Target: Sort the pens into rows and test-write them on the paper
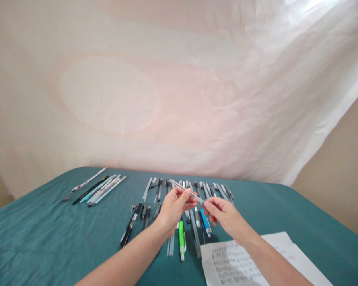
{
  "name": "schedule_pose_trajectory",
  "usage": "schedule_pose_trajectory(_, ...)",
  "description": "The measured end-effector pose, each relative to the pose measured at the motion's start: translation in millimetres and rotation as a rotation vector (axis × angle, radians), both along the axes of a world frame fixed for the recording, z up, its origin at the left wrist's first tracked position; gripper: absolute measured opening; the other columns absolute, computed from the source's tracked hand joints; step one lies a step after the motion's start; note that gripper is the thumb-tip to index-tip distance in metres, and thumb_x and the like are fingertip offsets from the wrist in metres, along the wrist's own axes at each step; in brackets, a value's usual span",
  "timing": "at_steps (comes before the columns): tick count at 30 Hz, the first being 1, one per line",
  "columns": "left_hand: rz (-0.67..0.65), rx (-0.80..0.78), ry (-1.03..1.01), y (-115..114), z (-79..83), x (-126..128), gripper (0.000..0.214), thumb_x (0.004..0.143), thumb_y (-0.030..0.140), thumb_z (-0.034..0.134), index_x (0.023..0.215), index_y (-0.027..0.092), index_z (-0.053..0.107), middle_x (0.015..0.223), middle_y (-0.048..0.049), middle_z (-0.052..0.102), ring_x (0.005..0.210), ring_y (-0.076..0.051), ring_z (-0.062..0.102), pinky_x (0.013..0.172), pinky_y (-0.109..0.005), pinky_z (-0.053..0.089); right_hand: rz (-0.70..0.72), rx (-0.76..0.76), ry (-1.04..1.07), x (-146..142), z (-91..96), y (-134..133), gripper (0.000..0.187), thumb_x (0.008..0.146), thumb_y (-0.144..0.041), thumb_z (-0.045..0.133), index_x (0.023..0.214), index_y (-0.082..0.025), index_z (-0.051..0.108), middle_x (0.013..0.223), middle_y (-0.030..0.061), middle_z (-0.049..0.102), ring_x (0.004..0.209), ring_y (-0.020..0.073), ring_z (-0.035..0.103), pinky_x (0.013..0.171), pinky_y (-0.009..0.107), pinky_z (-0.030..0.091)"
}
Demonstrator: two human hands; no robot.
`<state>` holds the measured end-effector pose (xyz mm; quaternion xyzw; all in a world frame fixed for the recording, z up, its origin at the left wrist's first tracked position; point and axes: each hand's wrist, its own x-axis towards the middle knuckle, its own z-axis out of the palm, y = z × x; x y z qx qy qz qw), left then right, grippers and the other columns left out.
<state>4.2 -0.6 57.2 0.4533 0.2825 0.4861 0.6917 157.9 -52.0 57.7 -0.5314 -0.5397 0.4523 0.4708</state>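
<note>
Between my two hands is a slim, pale translucent pen barrel (179,185), held aslant above the table. My left hand (180,202) pinches it along its middle, thumb on top. At its lower right end the fingertips of my right hand (219,210) are closed on it. Beneath and around the hands lie pens and loose pen parts. Among them are a bright green pen (181,240), a blue pen (205,222) and a clear grey barrel (195,234). My fingers and forearms hide some of these parts.
Written paper sheets (226,262) lie at the front right, partly under my right forearm. Several pens (104,188) are laid out at the left on the green cloth (41,230). A row of caps and barrels (207,188) runs along the back. A pale sheet (173,99) hangs behind.
</note>
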Motion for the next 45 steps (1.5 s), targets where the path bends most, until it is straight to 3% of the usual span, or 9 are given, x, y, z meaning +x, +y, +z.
schedule_pose_trajectory(3,0.011,-0.008,-0.010,0,-2.2,0,0.024,0.073,0.036,0.058,0.075,0.014,0.048,0.081,-0.0055,0.064,0.066,-0.009,0.059,0.068,-0.025,0.049,-0.016,-0.019,0.016,-1,1.1,-1,0.035,0.071,-0.050,0.054,0.075,-0.015,0.056,0.056,-0.0029,0.052,0.046,0.0076,0.045,0.042,0.019,0.037)
schedule_pose_trajectory(7,0.001,-0.004,-0.008,0,-4.7,1,0.024,0.073,0.035,0.058,0.075,0.014,0.047,0.080,-0.0058,0.064,0.065,-0.009,0.059,0.070,-0.027,0.049,0.017,-0.048,0.036,-1,-1.8,0,0.044,0.076,-0.054,0.043,0.078,-0.013,0.057,0.066,0.0026,0.058,0.048,0.0092,0.048,0.042,0.020,0.038)
schedule_pose_trajectory(17,0.052,-0.010,-0.009,-1,-7.6,3,0.023,0.073,0.035,0.058,0.073,0.014,0.047,0.078,-0.0050,0.062,0.069,-0.011,0.058,0.069,-0.029,0.050,-0.120,0.128,-0.200,2,-5.5,2,0.026,0.072,-0.041,0.056,0.077,-0.015,0.058,0.059,-0.0017,0.054,0.051,0.0097,0.048,0.046,0.020,0.039)
schedule_pose_trajectory(23,0.069,-0.044,-0.038,0,-7.3,3,0.024,0.071,0.034,0.061,0.072,0.014,0.047,0.076,-0.0040,0.062,0.067,-0.011,0.058,0.067,-0.028,0.051,-0.035,0.058,-0.167,0,-4.1,1,0.039,0.076,-0.048,0.047,0.089,-0.014,0.060,0.065,0.0027,0.060,0.049,0.0116,0.051,0.044,0.022,0.041)
schedule_pose_trajectory(36,0.083,-0.084,-0.072,0,-10.9,4,0.024,0.072,0.036,0.060,0.077,0.014,0.050,0.072,-0.0038,0.061,0.067,-0.011,0.059,0.067,-0.027,0.051,-0.212,0.346,-0.474,0,-0.8,-3,0.025,0.078,-0.039,0.049,0.084,-0.018,0.062,0.066,0.0028,0.061,0.055,0.0143,0.053,0.054,0.025,0.042)
schedule_pose_trajectory(45,0.126,-0.133,-0.097,3,-10.5,3,0.021,0.074,0.033,0.059,0.076,0.014,0.050,0.072,-0.0045,0.061,0.065,-0.011,0.060,0.063,-0.025,0.052,-0.191,0.322,-0.575,16,0.1,3,0.030,0.080,-0.040,0.045,0.090,-0.018,0.062,0.071,0.0051,0.064,0.058,0.0162,0.056,0.056,0.027,0.043)
